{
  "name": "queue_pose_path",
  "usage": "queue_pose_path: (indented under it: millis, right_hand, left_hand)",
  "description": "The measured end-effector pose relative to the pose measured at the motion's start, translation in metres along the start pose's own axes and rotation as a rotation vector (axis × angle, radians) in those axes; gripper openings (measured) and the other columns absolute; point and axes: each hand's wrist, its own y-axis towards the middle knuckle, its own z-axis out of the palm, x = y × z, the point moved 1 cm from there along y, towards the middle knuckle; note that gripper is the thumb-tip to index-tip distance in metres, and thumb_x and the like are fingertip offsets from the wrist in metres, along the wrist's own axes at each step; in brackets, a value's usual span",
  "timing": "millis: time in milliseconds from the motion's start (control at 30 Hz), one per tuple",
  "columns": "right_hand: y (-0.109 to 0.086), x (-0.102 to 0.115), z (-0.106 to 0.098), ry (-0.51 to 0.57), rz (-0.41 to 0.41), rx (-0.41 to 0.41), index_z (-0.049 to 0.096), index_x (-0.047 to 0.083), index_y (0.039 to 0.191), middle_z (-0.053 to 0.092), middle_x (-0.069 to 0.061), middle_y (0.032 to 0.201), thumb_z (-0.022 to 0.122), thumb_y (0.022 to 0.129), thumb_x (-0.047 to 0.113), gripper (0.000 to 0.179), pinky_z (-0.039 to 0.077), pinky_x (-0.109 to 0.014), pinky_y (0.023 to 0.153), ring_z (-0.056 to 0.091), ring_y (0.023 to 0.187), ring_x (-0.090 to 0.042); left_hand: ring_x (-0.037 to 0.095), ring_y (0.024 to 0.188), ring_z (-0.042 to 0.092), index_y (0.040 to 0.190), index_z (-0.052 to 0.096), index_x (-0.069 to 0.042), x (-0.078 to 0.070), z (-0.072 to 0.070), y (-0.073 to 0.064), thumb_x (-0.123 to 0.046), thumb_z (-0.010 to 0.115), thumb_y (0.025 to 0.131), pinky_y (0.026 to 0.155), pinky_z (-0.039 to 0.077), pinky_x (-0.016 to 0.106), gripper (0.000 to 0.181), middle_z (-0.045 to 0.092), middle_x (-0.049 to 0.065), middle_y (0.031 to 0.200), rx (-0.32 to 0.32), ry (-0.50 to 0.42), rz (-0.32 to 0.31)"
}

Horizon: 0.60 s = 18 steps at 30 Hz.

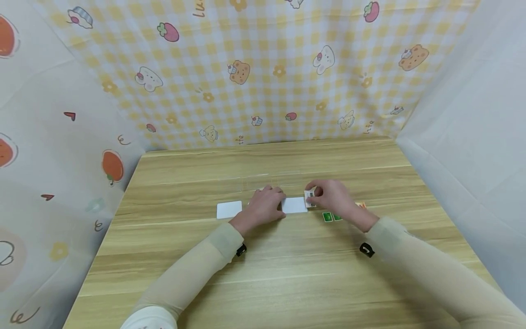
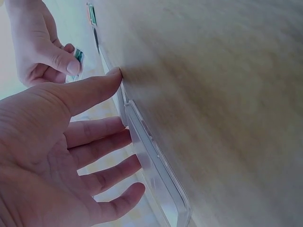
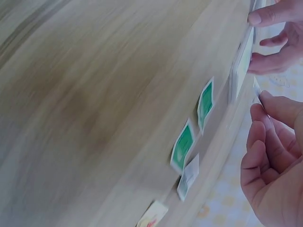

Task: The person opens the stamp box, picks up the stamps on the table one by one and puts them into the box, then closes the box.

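Note:
Thumb and forefinger of my left hand [image 1: 264, 204] hold the left end of a thin white rectangular plate [image 1: 294, 205] at its near and far edges. Another white plate with a clear plastic edge [image 2: 163, 177] lies under the other fingers, mostly hidden in the head view. Between thumb and fingertips, my right hand [image 1: 332, 195] pinches a small white-bordered stamp [image 1: 310, 199] over the plate's right end. Two green stamps [image 1: 327, 217] [image 3: 182, 146] lie on the table below the right hand, beside a pale stamp [image 3: 189, 177].
A white plate [image 1: 229, 210] lies alone to the left. Clear, thin rectangular pieces [image 1: 258, 175] lie in a row behind the plates. An orange-printed stamp [image 1: 360, 205] shows beside the right wrist. A patterned cloth [image 1: 263, 91] hangs behind the wooden table [image 1: 279, 283].

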Motion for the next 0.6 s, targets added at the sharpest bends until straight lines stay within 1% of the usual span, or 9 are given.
queue_pose_path:
  millis: [133, 333, 600]
  right_hand:
    - [0.004, 0.004, 0.007, 0.036, 0.009, 0.004, 0.065, 0.021, 0.097, 0.058, 0.007, 0.067, 0.075, 0.074, 0.027, 0.026, 0.043, -0.029, 0.044, 0.052, 0.051, -0.012]
    - [0.008, 0.007, 0.018, 0.072, 0.001, 0.034, 0.065, 0.019, 0.096, 0.058, 0.006, 0.066, 0.076, 0.074, 0.024, 0.024, 0.043, -0.029, 0.044, 0.052, 0.052, -0.012]
    - [0.010, 0.007, 0.026, 0.032, 0.007, 0.056, 0.065, 0.022, 0.098, 0.056, 0.007, 0.066, 0.075, 0.075, 0.027, 0.025, 0.042, -0.030, 0.045, 0.050, 0.052, -0.012]
  left_hand:
    - [0.020, 0.102, 0.045, 0.117, 0.060, -0.016, 0.001, 0.000, 0.001, -0.044, 0.069, 0.077, 0.079, 0.042, 0.043, 0.050, 0.053, -0.002, 0.119, 0.004, 0.008, 0.007]
    - [0.020, 0.099, 0.045, 0.116, 0.060, -0.016, 0.001, -0.001, 0.002, -0.044, 0.070, 0.076, 0.077, 0.043, 0.041, 0.050, 0.054, -0.003, 0.116, 0.008, 0.018, 0.004]
    - [0.020, 0.100, 0.046, 0.116, 0.061, -0.016, 0.000, -0.001, 0.002, -0.045, 0.070, 0.075, 0.076, 0.045, 0.041, 0.050, 0.053, -0.002, 0.118, 0.014, 0.025, 0.000]
